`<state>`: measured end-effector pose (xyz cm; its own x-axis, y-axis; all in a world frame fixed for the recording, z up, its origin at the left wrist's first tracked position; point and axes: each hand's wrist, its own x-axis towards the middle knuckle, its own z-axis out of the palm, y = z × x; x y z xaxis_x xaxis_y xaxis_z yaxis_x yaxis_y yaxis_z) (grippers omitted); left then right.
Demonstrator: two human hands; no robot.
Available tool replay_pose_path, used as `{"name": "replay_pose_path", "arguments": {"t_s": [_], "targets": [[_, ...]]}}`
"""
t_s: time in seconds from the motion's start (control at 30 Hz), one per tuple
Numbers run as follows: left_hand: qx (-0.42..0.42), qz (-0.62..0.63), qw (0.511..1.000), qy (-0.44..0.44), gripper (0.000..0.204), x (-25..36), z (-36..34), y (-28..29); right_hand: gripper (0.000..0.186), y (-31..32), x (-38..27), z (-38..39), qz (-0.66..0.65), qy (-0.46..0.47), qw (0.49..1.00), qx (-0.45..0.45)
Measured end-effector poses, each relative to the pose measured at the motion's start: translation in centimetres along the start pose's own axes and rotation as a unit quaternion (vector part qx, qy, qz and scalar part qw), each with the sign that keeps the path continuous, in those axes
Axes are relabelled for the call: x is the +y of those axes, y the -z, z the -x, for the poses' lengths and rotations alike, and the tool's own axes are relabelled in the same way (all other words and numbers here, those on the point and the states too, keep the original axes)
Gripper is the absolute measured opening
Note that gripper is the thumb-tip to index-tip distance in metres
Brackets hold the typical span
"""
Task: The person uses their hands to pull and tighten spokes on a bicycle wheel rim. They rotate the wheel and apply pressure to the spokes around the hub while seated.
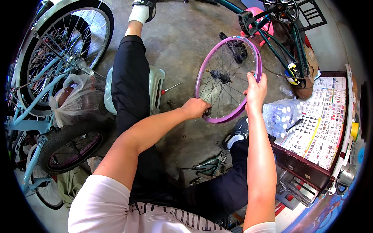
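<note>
A purple bicycle wheel rim (201, 73) with dark spokes and a black hub (220, 76) is held up tilted between my hands, with no tyre on it. My right hand (256, 91) is closed round the rim's right side, thumb and fingers on either edge. At the rim's lower left, my left hand (196, 108) is closed, its fingertips over the rim edge beside the spoke ends. Something small and dark shows by those fingertips, too small to name. A red-handled screwdriver (171, 88) points away from a pale plastic stool (156, 87) left of the wheel.
Pliers and other tools (211, 166) lie on the floor between my legs. To the left stand a light blue bicycle (39, 108) and a loose tyred wheel (72, 145). Bottled water in plastic wrap (280, 116) sits beside a dark cabinet (307, 171). A dark green bicycle frame (278, 52) is beyond.
</note>
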<state>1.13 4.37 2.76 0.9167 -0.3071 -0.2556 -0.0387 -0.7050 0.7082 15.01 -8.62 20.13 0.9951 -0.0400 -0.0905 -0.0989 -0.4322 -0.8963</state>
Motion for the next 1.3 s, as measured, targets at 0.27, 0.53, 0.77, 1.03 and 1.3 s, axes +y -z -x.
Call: {"name": "replay_pose_path", "arguments": {"t_s": [0.27, 0.53, 0.77, 1.03, 1.3], "targets": [[-0.045, 0.328, 0.936, 0.121, 0.044, -2.1, -1.5, -1.6, 0.024, -0.8, -0.9, -0.1, 0.016, 0.01, 1.0, 0.004], [-0.152, 0.38, 0.906, 0.106, 0.034, -0.3, -1.4, 0.2, 0.023, -1.0, 0.3, -0.3, 0.036, 0.037, 0.999, 0.007], [-0.153, 0.309, 0.937, 0.058, 0.026, -1.7, -1.8, -0.2, 0.026, -1.4, -0.9, 0.4, -0.002, -0.006, 1.0, 0.008], [0.025, -0.003, 1.0, -0.004, 0.033, -0.9, -0.7, -0.9, 0.026, -0.7, -0.5, 0.1, -0.001, -0.004, 1.0, 0.028], [-0.067, 0.283, 0.949, 0.118, 0.041, -1.6, -1.3, -0.4, 0.027, -0.9, -0.6, 0.1, 0.013, -0.004, 1.0, 0.011]]}}
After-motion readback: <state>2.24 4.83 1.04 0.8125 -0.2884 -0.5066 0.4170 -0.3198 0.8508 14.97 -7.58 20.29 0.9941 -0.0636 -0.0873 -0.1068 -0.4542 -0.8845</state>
